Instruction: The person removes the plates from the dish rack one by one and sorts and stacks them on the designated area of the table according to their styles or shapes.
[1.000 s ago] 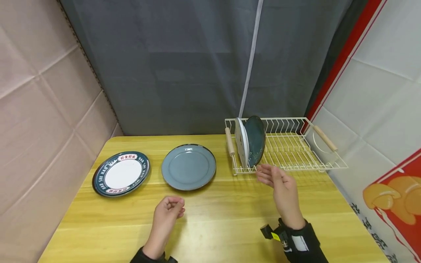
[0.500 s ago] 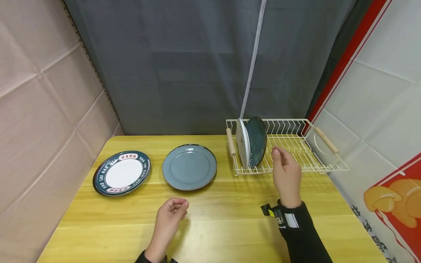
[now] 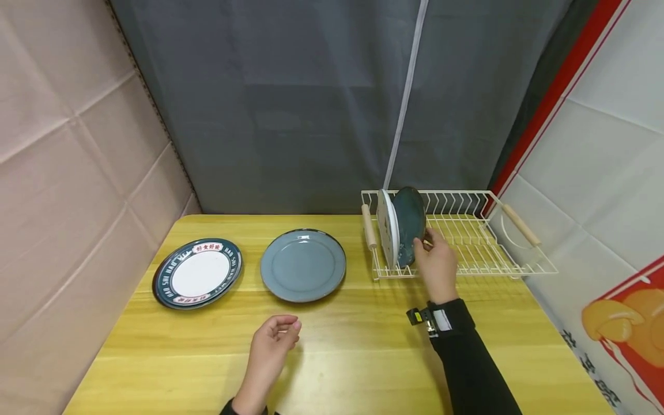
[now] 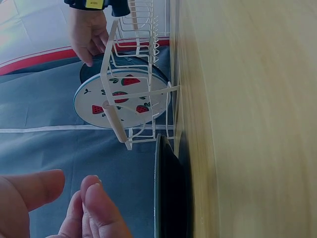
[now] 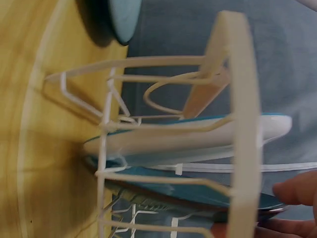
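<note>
A dark green plate [image 3: 410, 222] stands on edge in the white wire dish rack [image 3: 467, 271], beside a white plate [image 3: 387, 227] that has strawberries on its face in the left wrist view. My right hand [image 3: 434, 262] is at the near right edge of the dark green plate. In the right wrist view its thumb [image 5: 299, 188] lies on one side of the rim and the fingers on the other, pinching it. Over the front of the table, my left hand [image 3: 272, 351] hangs loosely curled, holding nothing. The grey-blue plate [image 3: 303, 265] lies flat ahead of it.
At the left of the wooden table [image 3: 332, 369] lies a plate with a dark lettered rim [image 3: 236, 271]. The rack has wooden handles, one at its left end [image 3: 369, 226]. A grey curtain [image 3: 311, 115] hangs behind; light walls flank both sides.
My right hand has moved from the rack's front edge up over the rack, then left onto the dark green plate's rim. My left hand has barely moved. The plates stay in place.
</note>
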Motion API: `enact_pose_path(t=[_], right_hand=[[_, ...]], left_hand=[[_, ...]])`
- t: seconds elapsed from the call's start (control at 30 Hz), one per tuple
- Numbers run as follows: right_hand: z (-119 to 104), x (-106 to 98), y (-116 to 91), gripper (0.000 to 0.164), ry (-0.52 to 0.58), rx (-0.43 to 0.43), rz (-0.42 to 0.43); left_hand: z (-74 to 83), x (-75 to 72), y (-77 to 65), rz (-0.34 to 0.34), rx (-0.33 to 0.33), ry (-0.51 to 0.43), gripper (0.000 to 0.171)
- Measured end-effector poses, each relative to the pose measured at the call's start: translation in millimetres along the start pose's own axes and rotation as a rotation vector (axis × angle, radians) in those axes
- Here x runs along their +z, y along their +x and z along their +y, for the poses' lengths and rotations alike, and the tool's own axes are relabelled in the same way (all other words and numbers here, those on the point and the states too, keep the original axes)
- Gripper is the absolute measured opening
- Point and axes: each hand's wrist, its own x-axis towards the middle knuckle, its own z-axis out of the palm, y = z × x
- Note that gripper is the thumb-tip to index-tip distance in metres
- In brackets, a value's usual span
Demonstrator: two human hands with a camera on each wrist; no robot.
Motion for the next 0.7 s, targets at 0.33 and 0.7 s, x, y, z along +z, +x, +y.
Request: enact_pose_path(t=[0.33, 0.7], right_hand=[[0.7, 11.1, 2.7, 0.029, -0.241, -0.073, 0.049], [-12.4, 15.0, 14.0, 0.027, -0.298, -0.039, 0.12]], left_hand=[[-2.9, 2.7, 1.2, -0.015, 0.014, 0.026, 0.033], [-6.0, 3.7, -0.3, -0.009, -0.011, 0.047, 0.033]])
